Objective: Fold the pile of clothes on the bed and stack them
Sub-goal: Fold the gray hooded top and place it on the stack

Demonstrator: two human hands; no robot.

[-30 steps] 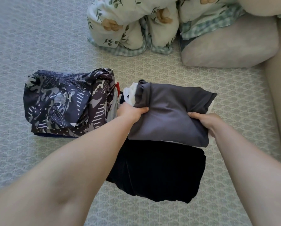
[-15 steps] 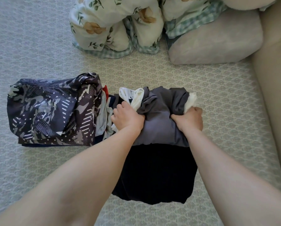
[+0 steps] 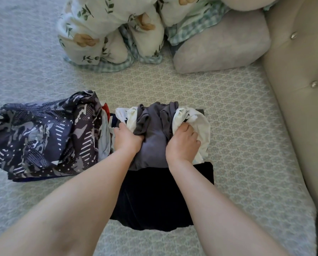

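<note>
A grey garment lies bunched on the patterned bed cover, with white clothes showing at both of its sides. My left hand grips its left side and my right hand grips its right side, fingers curled into the cloth together with some of the white fabric. A black folded garment lies right under my wrists, nearer to me. To the left sits a stack topped by a dark camouflage-print garment, with red, navy and pale fabric at its right edge.
A rolled floral quilt with a green checked lining lies at the far side of the bed. A beige pillow sits to its right. A padded headboard runs along the right edge.
Both hands have moved inward and away from me, bunching the flat grey garment into a narrow crumpled bundle. White clothes now show on its right side.
</note>
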